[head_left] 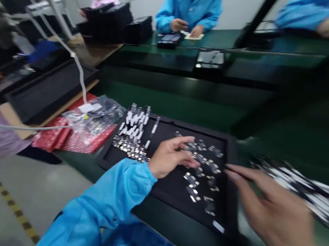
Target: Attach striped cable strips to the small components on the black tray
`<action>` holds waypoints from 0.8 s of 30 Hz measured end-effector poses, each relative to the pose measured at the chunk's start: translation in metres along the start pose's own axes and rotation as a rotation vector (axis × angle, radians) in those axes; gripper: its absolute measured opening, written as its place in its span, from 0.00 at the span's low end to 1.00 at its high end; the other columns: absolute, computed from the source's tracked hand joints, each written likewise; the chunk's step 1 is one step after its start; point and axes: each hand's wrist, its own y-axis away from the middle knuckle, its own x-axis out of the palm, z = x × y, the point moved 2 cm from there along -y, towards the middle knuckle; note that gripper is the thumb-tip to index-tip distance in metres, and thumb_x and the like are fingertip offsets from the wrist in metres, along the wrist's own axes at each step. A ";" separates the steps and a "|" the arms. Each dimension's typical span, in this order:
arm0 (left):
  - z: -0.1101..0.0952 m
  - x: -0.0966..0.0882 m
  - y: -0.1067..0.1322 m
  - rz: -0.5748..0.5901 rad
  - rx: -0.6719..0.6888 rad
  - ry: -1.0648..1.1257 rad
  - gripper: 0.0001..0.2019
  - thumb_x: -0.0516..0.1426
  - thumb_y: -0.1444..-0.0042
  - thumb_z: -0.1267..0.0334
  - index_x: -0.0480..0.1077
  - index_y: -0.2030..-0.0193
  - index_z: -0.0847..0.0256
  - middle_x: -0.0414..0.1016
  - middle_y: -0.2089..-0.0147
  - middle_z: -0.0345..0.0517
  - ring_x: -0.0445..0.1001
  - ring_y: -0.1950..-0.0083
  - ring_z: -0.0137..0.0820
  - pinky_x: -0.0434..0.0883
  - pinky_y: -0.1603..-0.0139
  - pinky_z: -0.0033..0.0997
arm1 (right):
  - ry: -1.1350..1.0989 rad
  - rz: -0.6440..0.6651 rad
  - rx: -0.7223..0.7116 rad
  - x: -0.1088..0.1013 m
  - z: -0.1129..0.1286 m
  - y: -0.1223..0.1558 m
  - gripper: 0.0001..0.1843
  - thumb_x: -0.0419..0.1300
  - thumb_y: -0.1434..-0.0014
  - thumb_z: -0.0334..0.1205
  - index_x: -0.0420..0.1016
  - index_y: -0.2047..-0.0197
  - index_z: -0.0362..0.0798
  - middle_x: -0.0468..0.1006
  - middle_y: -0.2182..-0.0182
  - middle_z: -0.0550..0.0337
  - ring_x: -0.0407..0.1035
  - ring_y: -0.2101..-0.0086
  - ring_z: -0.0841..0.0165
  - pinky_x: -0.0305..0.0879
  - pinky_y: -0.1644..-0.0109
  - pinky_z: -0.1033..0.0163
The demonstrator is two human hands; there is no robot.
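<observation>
My left hand (171, 157) reaches over a black tray (159, 190), its thumb and forefinger apart above small clear-and-metal parts (199, 158). The fingertips are close to these parts; I cannot tell whether they touch one. At the tray's right edge, my right hand (275, 214) has thumb and forefinger brought together in a pinch; what is between them, if anything, is too small or blurred to name. Packed into the tray's left side are several small strips with white labels (133, 126), and one strip (154, 127) lies apart from them.
Black-and-white strips (317, 192) lie in a pile right of the tray. On the left are a clear plastic bag (99, 113), red bubble wrap (53, 137) and another black tray (49, 90). A cable (80, 70) hangs there. Across the green bench a co-worker (191, 7) handles small items.
</observation>
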 end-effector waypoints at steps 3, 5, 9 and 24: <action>-0.004 0.002 0.000 0.045 -0.051 -0.105 0.19 0.66 0.50 0.65 0.74 0.51 0.65 0.74 0.69 0.40 0.83 0.66 0.33 0.78 0.62 0.28 | 0.041 0.061 -0.029 0.014 -0.005 -0.007 0.08 0.59 0.33 0.43 0.79 0.57 0.54 0.83 0.61 0.57 0.78 0.61 0.59 0.72 0.56 0.54; -0.007 0.003 -0.001 0.062 -0.070 -0.136 0.17 0.67 0.50 0.64 0.73 0.54 0.64 0.76 0.65 0.42 0.83 0.65 0.33 0.78 0.62 0.28 | 0.031 0.087 -0.002 0.020 -0.006 -0.010 0.09 0.57 0.32 0.43 0.78 0.58 0.52 0.83 0.62 0.57 0.77 0.62 0.61 0.71 0.57 0.56; -0.008 0.007 0.001 0.101 -0.102 -0.226 0.18 0.68 0.48 0.61 0.69 0.53 0.63 0.80 0.60 0.48 0.83 0.63 0.35 0.79 0.62 0.30 | -0.011 0.138 0.045 0.027 -0.002 -0.010 0.09 0.55 0.31 0.42 0.76 0.59 0.51 0.82 0.64 0.57 0.75 0.63 0.63 0.68 0.59 0.59; 0.005 0.012 0.004 0.214 -0.083 -0.471 0.16 0.64 0.43 0.59 0.69 0.51 0.64 0.78 0.62 0.46 0.83 0.65 0.34 0.81 0.62 0.32 | -0.055 0.123 -0.037 0.035 -0.005 -0.006 0.07 0.58 0.35 0.31 0.76 0.64 0.47 0.79 0.70 0.60 0.72 0.70 0.70 0.63 0.64 0.65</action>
